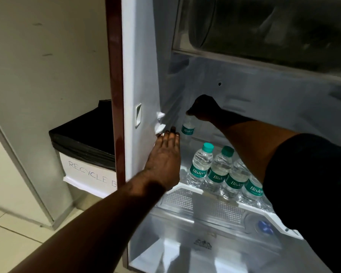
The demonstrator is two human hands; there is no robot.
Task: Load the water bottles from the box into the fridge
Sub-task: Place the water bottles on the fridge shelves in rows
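Inside the fridge (244, 91), the right hand (203, 109) pinches a bottle (188, 129); the left hand (163, 162) lies spread flat.

Bottle row (218, 170) on shelf (185, 187) front inside fridge (142, 75); rear bottle (188, 129) behind it, back left, under right hand (202, 109). Recycle bin (87, 168) left of fridge.

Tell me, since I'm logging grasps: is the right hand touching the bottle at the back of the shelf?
Touching. Head view: the right hand grips the back bottle by its top.
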